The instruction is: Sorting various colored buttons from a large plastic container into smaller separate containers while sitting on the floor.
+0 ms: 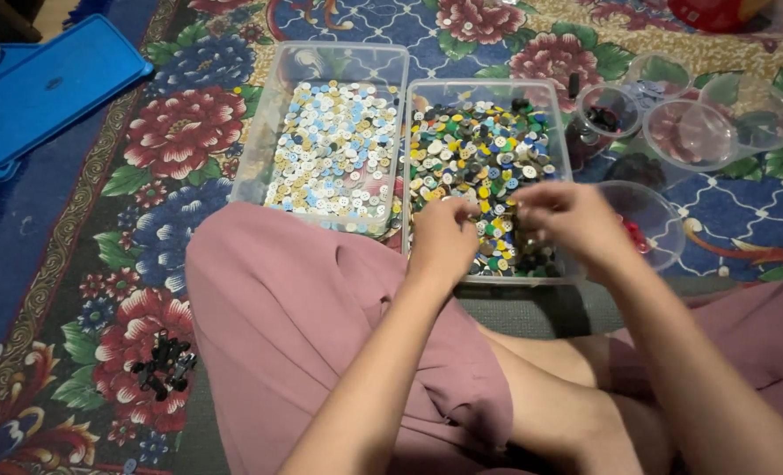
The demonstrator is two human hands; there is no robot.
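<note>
Both hands are down in the clear rectangular plastic tub of mixed-colour buttons [488, 145], which sits on the floor just ahead of the knees. The left hand [442, 236] has its fingers curled in narrowly at the tips; whether a button sits between them I cannot tell. The right hand [567, 220] is blurred, fingers bunched low over the glossy little discs. Touching that tub's left side stands a second clear plastic tub of pale white, blue and cream buttons [334, 145]. Round transparent cups [691, 132] cluster to the right on the flower-patterned woven carpet [180, 132]. A small heap of black pieces [163, 365] lies beside the mauve cloth-covered knee.
</note>
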